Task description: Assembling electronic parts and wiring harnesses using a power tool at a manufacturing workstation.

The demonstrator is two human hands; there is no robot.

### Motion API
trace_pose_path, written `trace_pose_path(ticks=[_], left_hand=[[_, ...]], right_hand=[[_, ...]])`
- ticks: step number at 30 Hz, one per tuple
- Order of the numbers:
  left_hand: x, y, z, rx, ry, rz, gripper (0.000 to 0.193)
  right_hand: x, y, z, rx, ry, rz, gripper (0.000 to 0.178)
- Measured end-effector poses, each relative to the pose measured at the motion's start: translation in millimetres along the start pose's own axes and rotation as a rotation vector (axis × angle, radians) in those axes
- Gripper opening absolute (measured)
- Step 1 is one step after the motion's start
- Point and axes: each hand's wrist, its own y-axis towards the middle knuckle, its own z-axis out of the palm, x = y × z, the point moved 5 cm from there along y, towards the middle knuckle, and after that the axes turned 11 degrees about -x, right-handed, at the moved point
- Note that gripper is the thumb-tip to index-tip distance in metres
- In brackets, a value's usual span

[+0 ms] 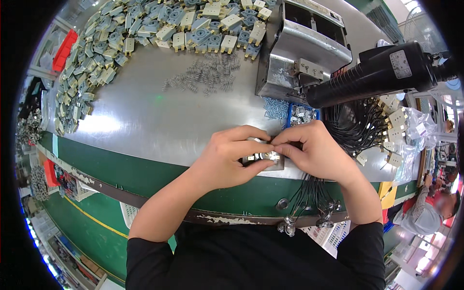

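Note:
Both my hands meet at the near edge of the metal work surface (145,121), over a small metal fixture (276,163). My left hand (229,152) curls its fingers and thumb around a small part with shiny metal pieces (263,156) that sits at the fixture. From the right, my right hand (311,150) pinches thumb and forefinger together at the same part; what lies between those fingertips is too small to make out. Just beyond my hands are a pile of blue screws (276,108) and a blue tray (302,115) of small metal pieces.
Springs (212,72) lie scattered ahead, below a heap of grey and cream plug-like parts (193,29). At the right stand a metal machine (304,43) and a black power screwdriver (372,75). Black cables (355,125) hang over the near edge. Another person (425,212) is far right.

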Motion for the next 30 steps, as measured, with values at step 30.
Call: trace_pose_path(ticks=[30], left_hand=[[-2,5,2,0.031,0.030,-0.023,0.033]], right_hand=[[3,-2,-6,-0.009,-0.075,0.101,0.009]])
